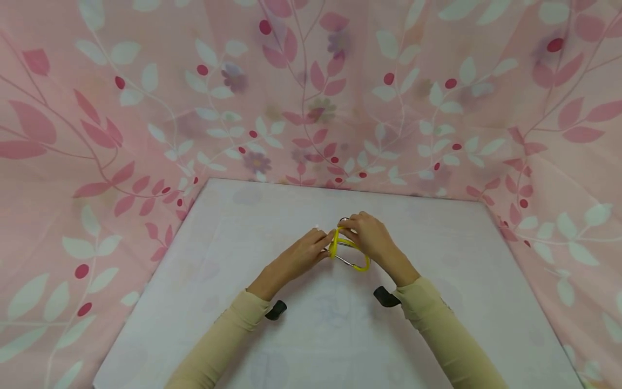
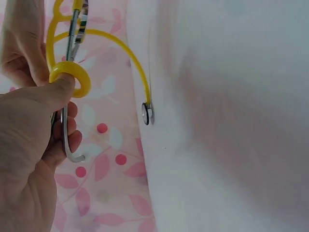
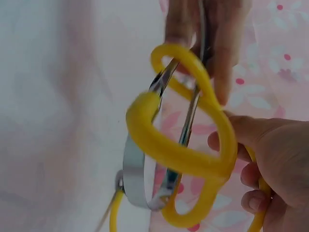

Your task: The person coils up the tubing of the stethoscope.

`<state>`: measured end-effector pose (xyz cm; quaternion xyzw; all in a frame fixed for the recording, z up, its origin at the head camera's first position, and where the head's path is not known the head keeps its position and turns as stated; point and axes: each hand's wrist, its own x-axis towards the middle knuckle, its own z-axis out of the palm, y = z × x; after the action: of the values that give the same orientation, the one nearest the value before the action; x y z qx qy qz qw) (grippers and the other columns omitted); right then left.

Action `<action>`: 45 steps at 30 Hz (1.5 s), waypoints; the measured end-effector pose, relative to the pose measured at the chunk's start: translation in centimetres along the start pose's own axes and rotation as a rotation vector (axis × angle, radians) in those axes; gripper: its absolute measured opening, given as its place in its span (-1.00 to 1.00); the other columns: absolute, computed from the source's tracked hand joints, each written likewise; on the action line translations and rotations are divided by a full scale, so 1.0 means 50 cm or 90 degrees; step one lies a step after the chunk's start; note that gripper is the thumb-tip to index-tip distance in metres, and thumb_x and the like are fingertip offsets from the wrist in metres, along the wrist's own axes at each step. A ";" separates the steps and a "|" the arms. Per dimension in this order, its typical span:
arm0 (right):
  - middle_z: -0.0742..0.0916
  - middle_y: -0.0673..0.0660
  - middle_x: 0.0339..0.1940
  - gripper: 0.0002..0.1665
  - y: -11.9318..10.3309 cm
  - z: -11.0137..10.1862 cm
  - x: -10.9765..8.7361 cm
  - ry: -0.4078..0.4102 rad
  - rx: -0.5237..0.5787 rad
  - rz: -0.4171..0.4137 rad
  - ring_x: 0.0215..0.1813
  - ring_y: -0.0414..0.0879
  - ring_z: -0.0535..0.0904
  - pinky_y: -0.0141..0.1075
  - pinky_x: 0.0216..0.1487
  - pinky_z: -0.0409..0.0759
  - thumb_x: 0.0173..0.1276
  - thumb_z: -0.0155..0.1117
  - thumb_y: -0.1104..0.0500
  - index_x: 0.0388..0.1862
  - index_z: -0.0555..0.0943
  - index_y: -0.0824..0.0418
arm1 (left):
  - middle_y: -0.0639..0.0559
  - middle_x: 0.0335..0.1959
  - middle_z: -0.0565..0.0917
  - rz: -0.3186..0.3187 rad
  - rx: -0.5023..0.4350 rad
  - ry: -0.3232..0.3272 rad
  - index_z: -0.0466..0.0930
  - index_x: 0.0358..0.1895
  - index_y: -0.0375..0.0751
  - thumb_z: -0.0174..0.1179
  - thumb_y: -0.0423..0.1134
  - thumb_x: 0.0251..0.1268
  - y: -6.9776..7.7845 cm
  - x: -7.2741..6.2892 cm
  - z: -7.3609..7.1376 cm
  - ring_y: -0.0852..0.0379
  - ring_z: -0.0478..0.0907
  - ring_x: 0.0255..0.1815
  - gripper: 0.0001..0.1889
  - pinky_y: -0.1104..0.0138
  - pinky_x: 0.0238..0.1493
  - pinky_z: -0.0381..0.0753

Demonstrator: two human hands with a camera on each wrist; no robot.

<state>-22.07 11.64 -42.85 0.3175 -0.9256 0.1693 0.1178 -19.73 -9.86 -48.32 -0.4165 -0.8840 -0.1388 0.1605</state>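
Both hands work on a yellow stethoscope (image 1: 363, 263) above the middle of the table. My left hand (image 1: 306, 251) grips its metal ear tubes (image 2: 64, 128), the thumb pressing on a ring of yellow tubing (image 2: 83, 87) wound round them. A bent tube end sticks out below the fingers. My right hand (image 1: 373, 237) holds the tubing, with fingers curled round a length of it in the right wrist view. There, yellow loops (image 3: 169, 150) cross over the metal tubes and a flat metal spring (image 3: 134, 169). In the left wrist view the round chest piece (image 2: 146, 114) dangles from the tubing.
A white-covered table (image 1: 316, 340) lies under the hands. Pink cloth (image 1: 301, 97) with leaves and berries rises behind it and along both sides. A black piece (image 1: 276, 310) juts out by the left cuff, another black piece (image 1: 387, 297) by the right cuff.
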 end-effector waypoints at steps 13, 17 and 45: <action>0.81 0.06 -0.26 -0.78 0.041 0.019 0.014 -0.039 0.074 0.040 -0.21 0.02 0.65 -0.11 -0.16 0.61 0.28 0.41 0.13 -0.11 0.78 0.12 | 0.03 -0.10 0.59 0.054 -0.017 -0.021 0.46 0.35 -0.19 0.40 -0.22 0.16 0.001 -0.018 -0.013 0.15 0.46 -0.09 -0.36 0.27 0.26 0.53; 0.81 0.07 -0.27 -0.77 0.051 0.026 0.013 -0.048 0.116 0.031 -0.25 0.04 0.65 -0.13 -0.18 0.59 0.31 0.38 0.14 -0.09 0.77 0.16 | 0.03 -0.11 0.61 0.052 -0.035 0.006 0.50 0.32 -0.16 0.36 -0.16 0.18 -0.002 -0.021 -0.014 0.15 0.48 -0.10 -0.41 0.29 0.21 0.56; 0.76 0.14 -0.46 -0.71 -0.005 0.150 -0.095 0.030 0.310 0.110 -0.61 -0.32 0.49 -0.46 -0.56 0.51 0.50 0.14 0.18 0.01 0.67 0.33 | -0.01 -0.09 0.60 -0.094 -0.043 0.079 0.35 0.44 -0.01 0.32 -0.11 0.23 -0.031 0.003 -0.012 0.14 0.49 -0.10 -0.32 0.42 -0.07 0.62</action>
<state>-19.08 11.12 -51.21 0.2520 -0.8783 0.4039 0.0443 -20.93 -10.95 -47.91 -0.3460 -0.8955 -0.2056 0.1899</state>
